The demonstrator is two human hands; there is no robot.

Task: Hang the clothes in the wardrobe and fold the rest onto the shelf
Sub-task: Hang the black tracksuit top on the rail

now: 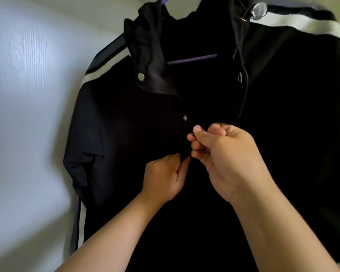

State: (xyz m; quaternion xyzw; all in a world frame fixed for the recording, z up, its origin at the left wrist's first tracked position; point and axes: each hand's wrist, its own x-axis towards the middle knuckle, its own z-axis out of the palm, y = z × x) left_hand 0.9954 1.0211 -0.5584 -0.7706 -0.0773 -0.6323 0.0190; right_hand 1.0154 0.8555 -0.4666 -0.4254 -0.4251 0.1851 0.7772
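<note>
Black hooded jacket (116,134) with white-and-grey sleeve stripes is hanging on a thin purple hanger (192,59), collar open. Left hand (165,177) and right hand (224,154) are both pinching its front edges mid-chest, fingers curled on fabric. White wood-grain wall (28,95) is showing behind, left.

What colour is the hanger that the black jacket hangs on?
Purple: the hanger shows best in the head view, its bar visible inside the jacket neck.
</note>
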